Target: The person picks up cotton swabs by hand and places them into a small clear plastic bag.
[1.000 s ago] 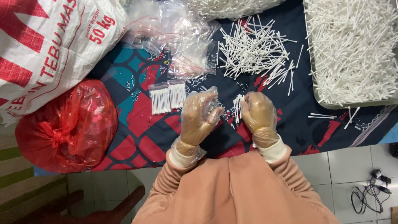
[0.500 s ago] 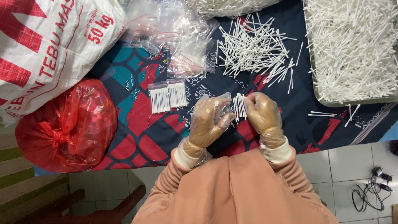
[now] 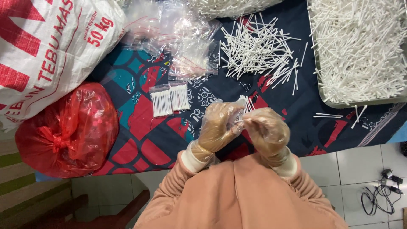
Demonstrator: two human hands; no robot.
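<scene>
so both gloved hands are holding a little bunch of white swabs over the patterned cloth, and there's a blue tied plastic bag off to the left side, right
Not quite: the tied plastic bag is red, not blue, as the head view shows. The rest holds: the left hand and right hand, both in clear gloves, hold a small bunch of white swabs over the patterned cloth.

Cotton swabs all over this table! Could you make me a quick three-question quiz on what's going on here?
1. True or false: both hands wear clear plastic gloves.
2. What do the left hand and right hand hold between them?
3. The two filled packets lie: A) in the metal tray, B) on the patterned cloth, C) on the red bag.

Key: 1 true; 2 a small bundle of cotton swabs; 3 B.
</scene>
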